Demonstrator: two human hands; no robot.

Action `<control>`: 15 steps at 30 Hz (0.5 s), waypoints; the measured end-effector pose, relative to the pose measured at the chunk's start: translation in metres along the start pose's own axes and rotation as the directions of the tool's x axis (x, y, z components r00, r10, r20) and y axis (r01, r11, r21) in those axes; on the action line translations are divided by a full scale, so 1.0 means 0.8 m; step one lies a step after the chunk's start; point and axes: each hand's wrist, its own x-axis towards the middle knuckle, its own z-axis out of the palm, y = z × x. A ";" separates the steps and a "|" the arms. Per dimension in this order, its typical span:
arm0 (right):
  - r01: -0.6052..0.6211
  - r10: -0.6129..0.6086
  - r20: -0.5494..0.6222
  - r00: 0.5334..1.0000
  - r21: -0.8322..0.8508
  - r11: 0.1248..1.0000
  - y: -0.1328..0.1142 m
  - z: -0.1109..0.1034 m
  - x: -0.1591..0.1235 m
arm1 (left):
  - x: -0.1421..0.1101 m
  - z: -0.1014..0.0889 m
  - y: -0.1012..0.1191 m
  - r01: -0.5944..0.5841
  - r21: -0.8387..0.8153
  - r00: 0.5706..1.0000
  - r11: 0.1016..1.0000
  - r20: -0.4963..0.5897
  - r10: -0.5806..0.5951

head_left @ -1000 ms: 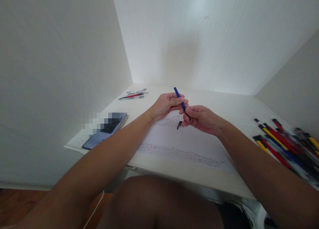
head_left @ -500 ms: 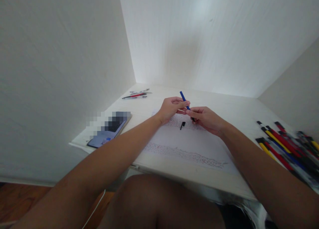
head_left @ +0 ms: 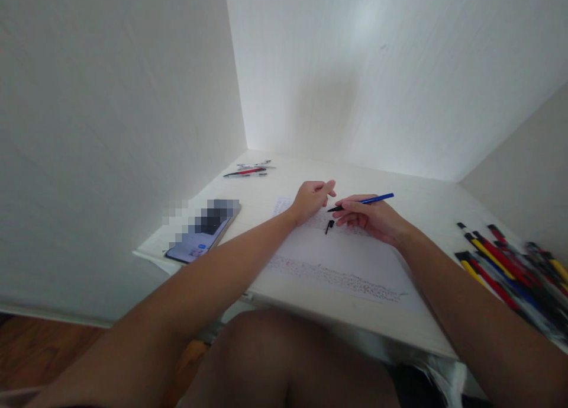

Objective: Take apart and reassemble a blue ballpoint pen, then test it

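A blue pen (head_left: 377, 199) with a black front end is gripped between the thumb and fingers of my right hand (head_left: 361, 214). It lies nearly level, its tip pointing left just above the written paper (head_left: 328, 248). My left hand (head_left: 313, 199) rests at the paper's far part, holding nothing, with its fingers loosely bent and the thumb apart. Between the hands, slightly nearer to me, a small black pen cap (head_left: 329, 225) lies on the paper. Rows of small handwriting cover the paper's far part and a band near its front edge.
To the left, a phone (head_left: 222, 233) with a lit screen lies by the desk edge, partly pixelated. Several pens (head_left: 251, 171) lie at the far left. Many coloured pens (head_left: 501, 260) are heaped at the right. White walls (head_left: 302, 58) enclose the desk.
My left hand has let go of the blue pen. My right hand has turned it from steep to nearly level, with the black tip now toward the left.
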 end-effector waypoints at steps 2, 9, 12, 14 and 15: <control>0.047 -0.050 -0.040 0.998 -0.060 0.997 -0.005 0.001 -0.003 | 0.000 0.000 0.000 -0.004 0.045 1.000 0.999 0.009 0.004; 0.054 -0.094 -0.096 0.991 -0.360 0.931 -0.024 0.011 -0.058 | 0.003 0.001 -0.003 -0.048 0.140 0.999 0.989 0.003 0.048; 0.079 -0.155 -0.117 0.981 -0.489 0.869 -0.015 0.009 -0.088 | 0.003 0.002 -0.005 -0.093 0.199 0.996 0.976 0.031 0.089; 0.106 -0.216 -0.170 0.962 -0.496 0.862 -0.003 0.006 -0.099 | 0.003 0.002 -0.007 -0.114 0.225 0.993 0.968 0.053 0.105; 0.112 -0.241 -0.207 0.948 -0.489 0.865 0.004 0.005 -0.100 | 0.004 0.002 -0.009 -0.120 0.236 0.992 0.964 0.060 0.109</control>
